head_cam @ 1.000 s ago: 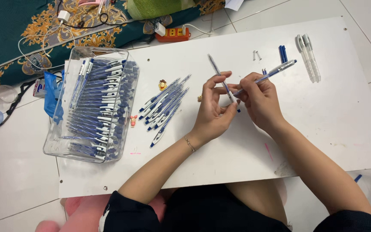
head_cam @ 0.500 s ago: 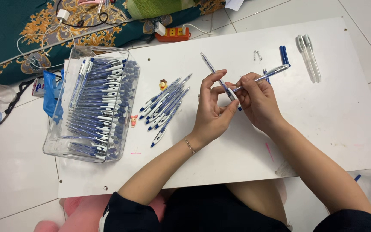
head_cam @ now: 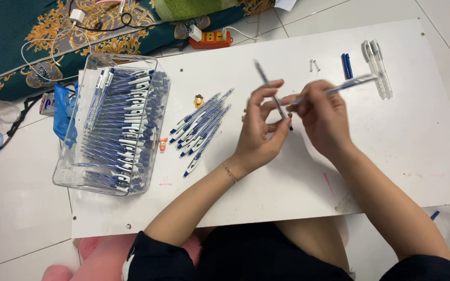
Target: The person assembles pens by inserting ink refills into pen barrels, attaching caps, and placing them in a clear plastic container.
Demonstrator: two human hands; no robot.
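Observation:
My left hand (head_cam: 261, 130) pinches a thin blue pen refill (head_cam: 272, 93) that sticks up and to the left above the white board (head_cam: 402, 140). My right hand (head_cam: 324, 117) grips a clear pen barrel (head_cam: 352, 83) pointing to the right, its near end close to the refill. The two hands meet over the board's middle. A fan of several assembled blue pens (head_cam: 201, 130) lies just left of my left hand. Further left stands a clear plastic box (head_cam: 115, 125) full of blue pens.
Two small springs (head_cam: 313, 65), two blue caps (head_cam: 346, 66) and clear barrels (head_cam: 378, 67) lie at the board's far right. Tiny figurines (head_cam: 199, 100) sit near the pen fan. An orange power strip (head_cam: 212, 39), cables and a patterned green cloth (head_cam: 22, 47) lie beyond the board.
The refill in my left hand has tilted and shifted a little to the left. The barrel in my right hand stays pointed right, with both hands still close together.

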